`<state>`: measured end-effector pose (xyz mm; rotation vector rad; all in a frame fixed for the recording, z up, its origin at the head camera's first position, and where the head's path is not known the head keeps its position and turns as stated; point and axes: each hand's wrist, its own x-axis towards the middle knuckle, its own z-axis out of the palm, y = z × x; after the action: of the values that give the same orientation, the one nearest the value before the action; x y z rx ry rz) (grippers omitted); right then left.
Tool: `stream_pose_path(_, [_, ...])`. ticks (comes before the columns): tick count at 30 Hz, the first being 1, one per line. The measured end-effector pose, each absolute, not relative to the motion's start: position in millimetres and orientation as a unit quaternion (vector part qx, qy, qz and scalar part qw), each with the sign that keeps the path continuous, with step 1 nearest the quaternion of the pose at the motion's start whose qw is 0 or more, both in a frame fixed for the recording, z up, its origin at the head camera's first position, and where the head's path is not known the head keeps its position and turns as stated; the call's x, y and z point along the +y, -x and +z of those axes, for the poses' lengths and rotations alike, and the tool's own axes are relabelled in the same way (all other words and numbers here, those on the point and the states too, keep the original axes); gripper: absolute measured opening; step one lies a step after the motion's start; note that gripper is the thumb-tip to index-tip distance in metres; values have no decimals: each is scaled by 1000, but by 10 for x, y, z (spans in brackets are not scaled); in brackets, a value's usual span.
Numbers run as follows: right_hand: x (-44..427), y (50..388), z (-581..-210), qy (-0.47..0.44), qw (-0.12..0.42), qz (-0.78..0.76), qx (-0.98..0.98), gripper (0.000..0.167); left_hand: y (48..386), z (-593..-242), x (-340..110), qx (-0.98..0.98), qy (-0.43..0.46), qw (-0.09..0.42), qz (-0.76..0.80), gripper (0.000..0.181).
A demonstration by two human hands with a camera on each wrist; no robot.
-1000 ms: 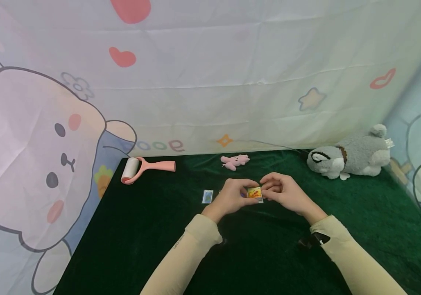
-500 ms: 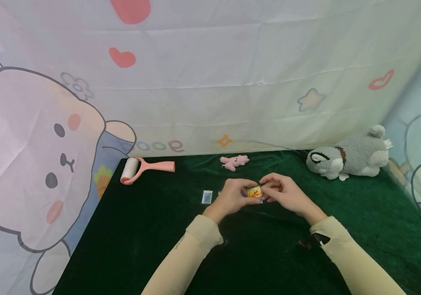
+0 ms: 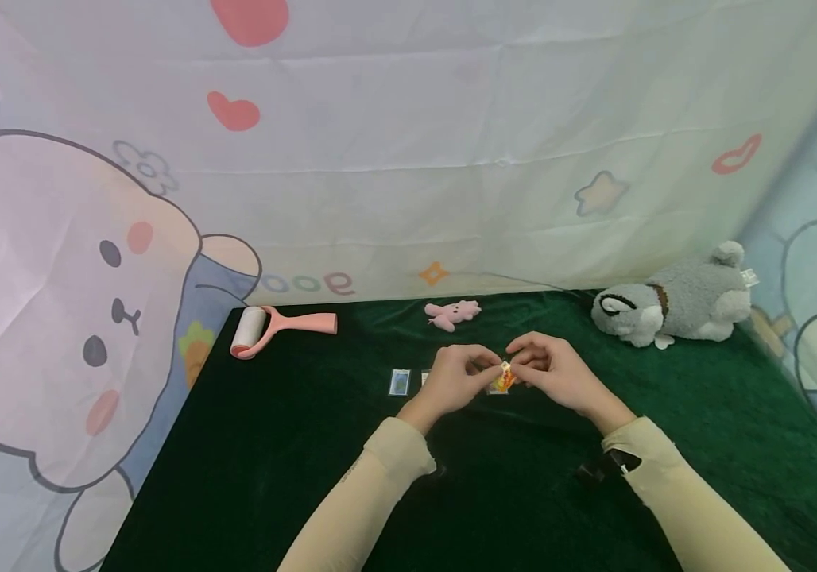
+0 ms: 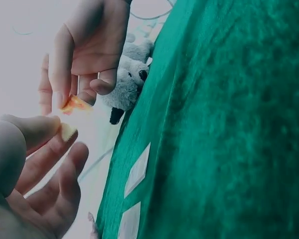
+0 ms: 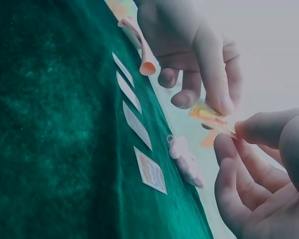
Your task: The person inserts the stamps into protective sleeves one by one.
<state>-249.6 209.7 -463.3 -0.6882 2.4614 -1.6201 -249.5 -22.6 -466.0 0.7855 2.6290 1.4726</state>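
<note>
Above the green cloth, my left hand [image 3: 450, 378] and right hand [image 3: 555, 372] meet fingertip to fingertip at a small yellow-orange card [image 3: 505, 376]. Thumb and index finger of each hand pinch it, one at either side. In the right wrist view the card [image 5: 209, 117] looks curved; whether it is one piece or two layers I cannot tell. Several small cards lie in a row below: a blue one [image 3: 399, 382] left of my left hand, and one [image 5: 150, 171] with a printed face nearest the right wrist camera. My left hand partly hides the row in the head view.
A pink-handled lint roller [image 3: 283, 324] lies at the back left of the dark green cloth [image 3: 251, 461]. Behind the hands sits a small pink plush [image 3: 454, 314]. A grey plush penguin [image 3: 673, 306] lies at the back right, before a printed fabric backdrop [image 3: 394, 119].
My left fingers have moved from the card's long edges to pinch its side near the right fingertips. The card has turned and bent, uncovering the card lying beneath it.
</note>
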Motion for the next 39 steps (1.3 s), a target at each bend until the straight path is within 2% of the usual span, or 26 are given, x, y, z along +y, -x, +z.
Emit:
stream_pose_path(3, [2134,2491,-4621,222,50,-529,818,29,2515,-4670,-192,843,-242,10,481,14])
stream_pose_path(21, [2475,2479,-4677,159,6,-530,833,30,2721,-4768,130,859,-177,61,476,8])
stream_pose_path(30, [2492,2471,-4682,156,7,-529,834,31,2767,-4785,288,884,-112,80,447,12])
stream_pose_path(39, [2474,2482,-4714,158,17,-527,835,33,2775,-4799,382,927,-70,73,362,18])
